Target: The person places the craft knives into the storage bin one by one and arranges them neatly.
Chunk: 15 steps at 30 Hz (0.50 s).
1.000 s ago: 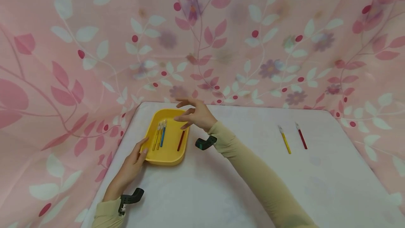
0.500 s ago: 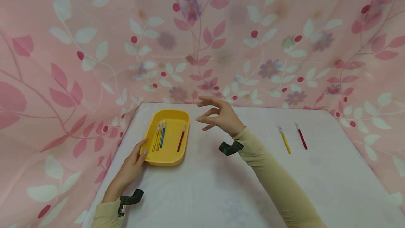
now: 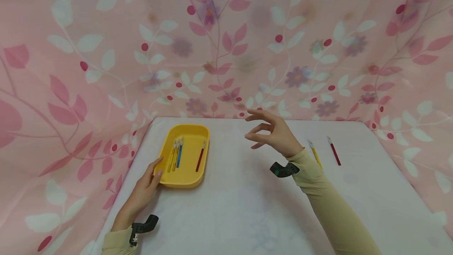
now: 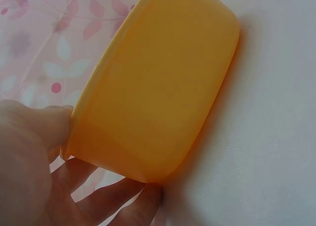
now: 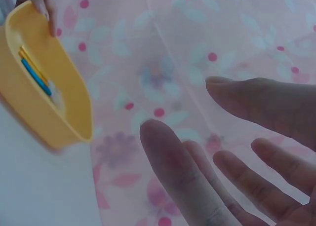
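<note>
My left hand (image 3: 144,187) grips the near left corner of a yellow plastic tray (image 3: 181,184), its thumb at the rim and the other fingers round the outer wall, as the left wrist view shows. Inside the tray, two yellow paintbrushes (image 3: 172,158) and a blue paintbrush (image 3: 179,154) lie side by side at the left. A red paintbrush (image 3: 200,158) lies apart from them near the right wall. To the right of the tray, my right hand (image 3: 274,132) hovers over the table with fingers and thumb spread, holding nothing.
At the right of the white-covered table (image 3: 226,207) lie another yellow paintbrush (image 3: 315,154), partly hidden by the right sleeve, and another red paintbrush (image 3: 334,152). A pink floral curtain (image 3: 226,50) rises behind the table's far edge.
My right hand has moved right, away from above the tray toward the two brushes on the table, uncovering the red brush inside. The left hand keeps its grip on the tray.
</note>
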Motion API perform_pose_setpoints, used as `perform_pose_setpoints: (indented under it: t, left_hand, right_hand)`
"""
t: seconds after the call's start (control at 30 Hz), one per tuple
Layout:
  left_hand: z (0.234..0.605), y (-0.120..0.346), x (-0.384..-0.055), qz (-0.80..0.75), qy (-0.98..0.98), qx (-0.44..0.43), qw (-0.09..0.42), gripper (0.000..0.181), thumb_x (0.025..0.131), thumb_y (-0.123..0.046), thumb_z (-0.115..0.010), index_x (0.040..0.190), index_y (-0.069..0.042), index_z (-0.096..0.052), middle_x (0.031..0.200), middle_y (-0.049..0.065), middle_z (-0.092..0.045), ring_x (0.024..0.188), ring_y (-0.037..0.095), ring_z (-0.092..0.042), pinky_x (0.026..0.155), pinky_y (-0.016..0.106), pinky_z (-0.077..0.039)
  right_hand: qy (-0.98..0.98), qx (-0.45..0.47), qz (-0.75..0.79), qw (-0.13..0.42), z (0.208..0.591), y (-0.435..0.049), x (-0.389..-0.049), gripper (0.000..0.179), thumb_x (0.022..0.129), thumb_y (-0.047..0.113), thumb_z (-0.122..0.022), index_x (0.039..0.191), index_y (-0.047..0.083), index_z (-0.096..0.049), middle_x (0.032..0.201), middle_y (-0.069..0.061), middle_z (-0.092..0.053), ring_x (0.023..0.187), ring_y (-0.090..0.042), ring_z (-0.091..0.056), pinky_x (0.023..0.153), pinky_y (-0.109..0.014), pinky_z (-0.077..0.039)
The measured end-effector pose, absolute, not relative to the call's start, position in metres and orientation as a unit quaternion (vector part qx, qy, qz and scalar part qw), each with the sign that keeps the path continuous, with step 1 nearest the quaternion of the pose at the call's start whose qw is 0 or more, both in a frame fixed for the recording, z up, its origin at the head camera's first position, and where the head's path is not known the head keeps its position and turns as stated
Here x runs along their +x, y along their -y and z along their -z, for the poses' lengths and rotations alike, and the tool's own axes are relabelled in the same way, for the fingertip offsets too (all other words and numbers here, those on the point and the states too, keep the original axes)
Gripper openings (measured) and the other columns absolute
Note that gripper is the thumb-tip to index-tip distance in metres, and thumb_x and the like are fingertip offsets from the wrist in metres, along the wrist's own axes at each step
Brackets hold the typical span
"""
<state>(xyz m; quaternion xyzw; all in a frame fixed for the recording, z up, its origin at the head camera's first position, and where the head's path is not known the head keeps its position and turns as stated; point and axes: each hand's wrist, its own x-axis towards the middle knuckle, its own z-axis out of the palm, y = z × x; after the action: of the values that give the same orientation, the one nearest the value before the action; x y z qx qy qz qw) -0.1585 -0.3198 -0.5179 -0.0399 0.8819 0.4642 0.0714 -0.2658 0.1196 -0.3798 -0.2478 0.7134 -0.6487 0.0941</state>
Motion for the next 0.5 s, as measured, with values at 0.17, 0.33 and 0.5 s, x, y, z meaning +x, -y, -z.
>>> perform_pose_setpoints:
  t: [0.17, 0.33, 0.5]
  left_hand:
    - [0.519, 0.320, -0.158, -0.463, -0.882, -0.040, 0.072, 0.061, 0.114, -0.045, -0.043, 0.169, -0.031, -0.021, 0.177, 0.016, -0.021, 0.154, 0.043, -0.034, 0.126, 0.067, -0.026]
    - [0.517, 0.320, -0.158, -0.463, -0.882, -0.040, 0.073, 0.061, 0.114, -0.045, -0.043, 0.170, -0.031, -0.020, 0.176, 0.017, -0.021, 0.154, 0.043, -0.034, 0.127, 0.067, -0.025]
    - [0.517, 0.319, -0.158, -0.461, -0.883, -0.041, 0.073, 0.061, 0.115, -0.045, -0.042, 0.170, -0.030, -0.020, 0.176, 0.018, -0.021, 0.154, 0.044, -0.034, 0.127, 0.066, -0.025]
  right_hand:
    - [-0.727, -0.244, 0.638, 0.077, 0.381, -0.143, -0.264, 0.074, 0.091, 0.006, -0.084, 0.156, 0.025, -0.053, 0.148, -0.009, -0.057, 0.105, -0.034, -0.072, 0.074, -0.059, -0.065]
    - [-0.738, -0.236, 0.630, 0.054, 0.384, -0.168, -0.262, 0.074, 0.091, 0.005, -0.083, 0.156, 0.025, -0.053, 0.148, -0.007, -0.056, 0.104, -0.032, -0.074, 0.073, -0.059, -0.065]
    - [-0.751, -0.225, 0.620, 0.036, 0.388, -0.195, -0.259, 0.074, 0.092, 0.003, -0.082, 0.157, 0.021, -0.052, 0.149, -0.009, -0.056, 0.104, -0.029, -0.075, 0.072, -0.054, -0.066]
